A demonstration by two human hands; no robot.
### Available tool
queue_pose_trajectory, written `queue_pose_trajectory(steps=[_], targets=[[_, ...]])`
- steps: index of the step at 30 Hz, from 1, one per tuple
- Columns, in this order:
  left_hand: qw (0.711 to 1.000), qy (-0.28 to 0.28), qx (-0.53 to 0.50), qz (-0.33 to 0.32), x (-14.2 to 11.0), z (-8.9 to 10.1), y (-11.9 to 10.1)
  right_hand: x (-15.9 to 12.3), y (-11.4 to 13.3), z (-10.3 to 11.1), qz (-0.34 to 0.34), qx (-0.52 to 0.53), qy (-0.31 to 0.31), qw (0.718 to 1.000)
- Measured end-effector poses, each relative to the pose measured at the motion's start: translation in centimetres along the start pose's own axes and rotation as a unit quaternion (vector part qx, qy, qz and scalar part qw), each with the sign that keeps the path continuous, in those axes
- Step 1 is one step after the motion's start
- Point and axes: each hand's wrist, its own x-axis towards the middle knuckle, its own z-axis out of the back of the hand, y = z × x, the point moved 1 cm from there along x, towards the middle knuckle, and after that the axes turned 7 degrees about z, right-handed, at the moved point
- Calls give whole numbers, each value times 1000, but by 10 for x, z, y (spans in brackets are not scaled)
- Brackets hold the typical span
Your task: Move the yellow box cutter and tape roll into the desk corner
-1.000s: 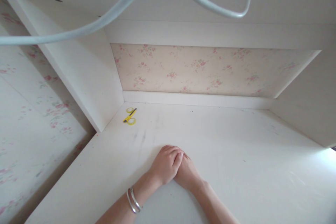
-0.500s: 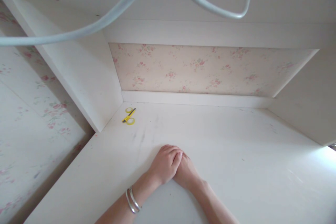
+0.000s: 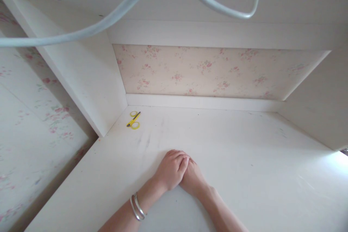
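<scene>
My left hand [image 3: 172, 169] lies over my right hand [image 3: 193, 178], its fingers folded round it, on the white desk [image 3: 233, 159]. Two silver bangles [image 3: 138, 206] circle my left wrist. The fingers of my right hand are hidden beneath the left. No object shows in either hand. Farther back and to the left, well apart from the hands, lie a yellow and black utility knife [image 3: 133, 119] and two small yellow tape rolls [image 3: 135, 125], one on each side of it.
White side panels [image 3: 78, 69] rise at the left and right of the desk. Overhead runs a shelf [image 3: 217, 3], and a pale cable or tube [image 3: 108, 20] crosses close to the camera. Flowered wallpaper [image 3: 190, 70] covers the back. The desk's left edge slants toward me.
</scene>
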Motion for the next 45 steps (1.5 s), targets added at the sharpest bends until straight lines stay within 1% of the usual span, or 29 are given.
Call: queue_pose_trajectory(steps=[5, 14, 25, 33, 45], targets=[[1000, 1, -2, 0, 0, 0, 0, -1, -1, -1, 2, -3, 4, 1000], [1000, 1, 6, -1, 0, 1, 0, -1, 1, 2, 4, -6, 9, 1000], [1000, 5, 7, -1, 0, -1, 2, -1, -1, -1, 13, 0, -4, 1000], [1000, 4, 2, -4, -1, -1, 1, -1, -3, -4, 8, -2, 10, 1000], [1000, 7, 2, -2, 0, 1, 0, -1, -1, -3, 16, -6, 7, 1000]])
